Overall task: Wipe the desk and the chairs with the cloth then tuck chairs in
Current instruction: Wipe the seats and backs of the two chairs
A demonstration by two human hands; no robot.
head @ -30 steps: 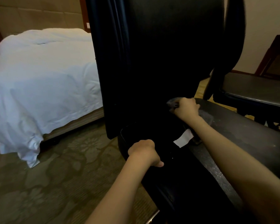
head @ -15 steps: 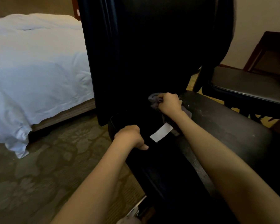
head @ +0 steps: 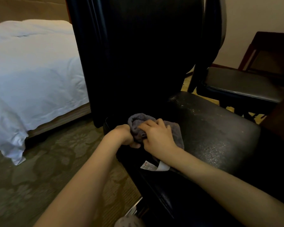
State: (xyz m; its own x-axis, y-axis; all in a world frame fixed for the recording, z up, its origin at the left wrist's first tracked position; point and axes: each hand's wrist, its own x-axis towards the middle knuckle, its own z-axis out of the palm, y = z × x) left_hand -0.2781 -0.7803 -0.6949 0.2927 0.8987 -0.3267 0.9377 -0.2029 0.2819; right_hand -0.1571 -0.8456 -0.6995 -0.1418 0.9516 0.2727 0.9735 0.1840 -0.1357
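Cloth (head: 135,119) on chair seat (head: 211,128) — left hand (head: 125,134), right hand (head: 156,136) clutching it

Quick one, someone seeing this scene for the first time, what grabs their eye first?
The hands, in the middle of the view: the left hand and right hand both grip a grey cloth bunched on the seat of the black chair, close to its tall backrest. The bright white bed fills the left side, and a second chair stands at the right.
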